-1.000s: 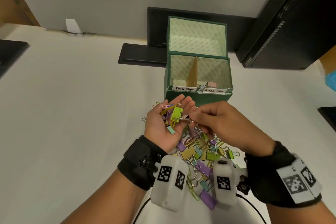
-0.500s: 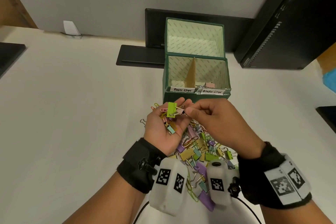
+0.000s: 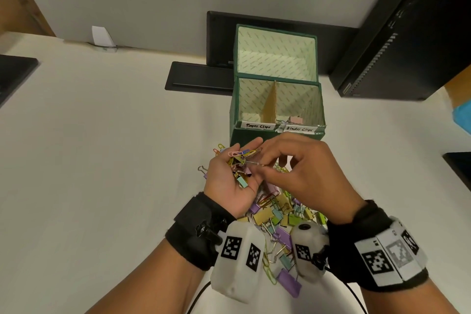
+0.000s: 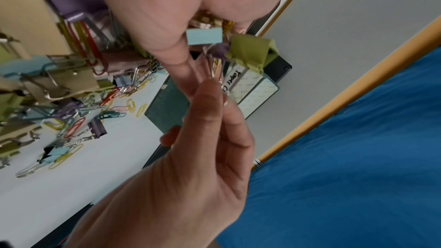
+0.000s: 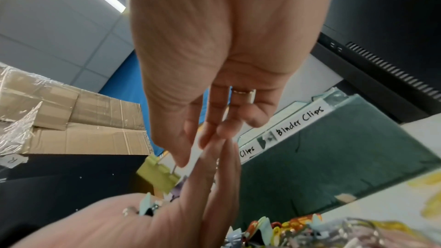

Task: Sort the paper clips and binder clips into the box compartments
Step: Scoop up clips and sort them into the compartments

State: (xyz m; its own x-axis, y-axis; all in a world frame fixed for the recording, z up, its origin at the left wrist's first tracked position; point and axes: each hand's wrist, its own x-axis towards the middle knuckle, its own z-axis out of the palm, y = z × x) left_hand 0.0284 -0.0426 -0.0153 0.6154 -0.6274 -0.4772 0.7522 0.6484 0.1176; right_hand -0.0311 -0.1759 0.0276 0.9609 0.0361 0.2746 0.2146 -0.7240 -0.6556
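My left hand (image 3: 223,185) lies palm up just before the green box (image 3: 277,136). Several paper clips and small binder clips (image 3: 239,173) lie in the palm, a light blue one (image 4: 204,36) among them. My right hand (image 3: 263,166) pinches the wire handle of a green binder clip (image 4: 248,52) that sits at the left fingertips. The same green binder clip (image 5: 157,174) shows in the right wrist view. The box has a left compartment (image 3: 257,107) labelled "Paper Clips" and a right one (image 3: 298,107) labelled "Binder Clips", where a pink binder clip (image 3: 296,119) lies.
A heap of mixed coloured clips (image 3: 277,214) covers the table under both wrists and reaches to the box front. The box lid (image 3: 275,53) stands up behind it. A black monitor stand (image 3: 198,76) sits at the back and a black computer case (image 3: 407,33) at the right.
My right hand took the green binder clip by its wire handle and lifted it from the left palm toward the fingertips. Both hands have edged closer to the box.
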